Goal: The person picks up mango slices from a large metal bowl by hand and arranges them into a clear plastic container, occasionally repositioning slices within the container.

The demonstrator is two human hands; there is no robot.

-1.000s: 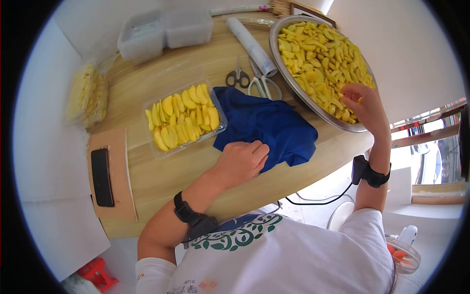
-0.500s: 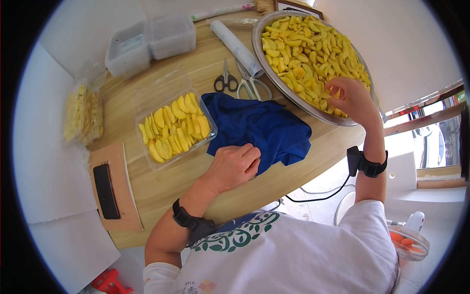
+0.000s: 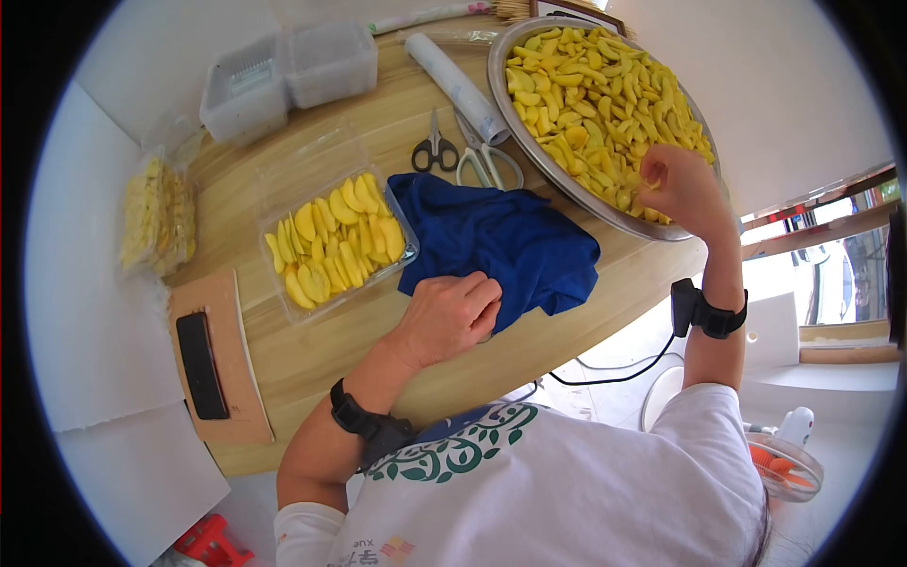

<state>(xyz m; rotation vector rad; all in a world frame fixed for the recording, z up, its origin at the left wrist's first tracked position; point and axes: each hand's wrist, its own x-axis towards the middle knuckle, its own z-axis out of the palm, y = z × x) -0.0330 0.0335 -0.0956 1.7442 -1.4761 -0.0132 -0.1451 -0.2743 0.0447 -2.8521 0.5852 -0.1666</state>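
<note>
My right hand (image 3: 692,192) is over the near right side of a large round metal tray (image 3: 605,219) heaped with yellow fruit slices (image 3: 600,113). Its thumb and fingers are pinched together at the slices; what is between them is hidden. My left hand (image 3: 448,317) is curled closed at the lower edge of a crumpled blue cloth (image 3: 501,241), and I cannot see inside its fingers. Left of the cloth, an open clear plastic box (image 3: 404,253) holds rows of yellow slices (image 3: 335,241), its lid folded back.
Black-handled scissors (image 3: 435,151), white-handled scissors (image 3: 489,165) and a plastic film roll (image 3: 456,87) lie behind the cloth. Stacked clear boxes (image 3: 331,66) stand at the back. Filled boxes (image 3: 159,217) and a black phone (image 3: 201,367) on a board are at left.
My right hand has shifted slightly right, and its fingers have closed more tightly together. My left hand stays at the cloth. The view has tilted very slightly.
</note>
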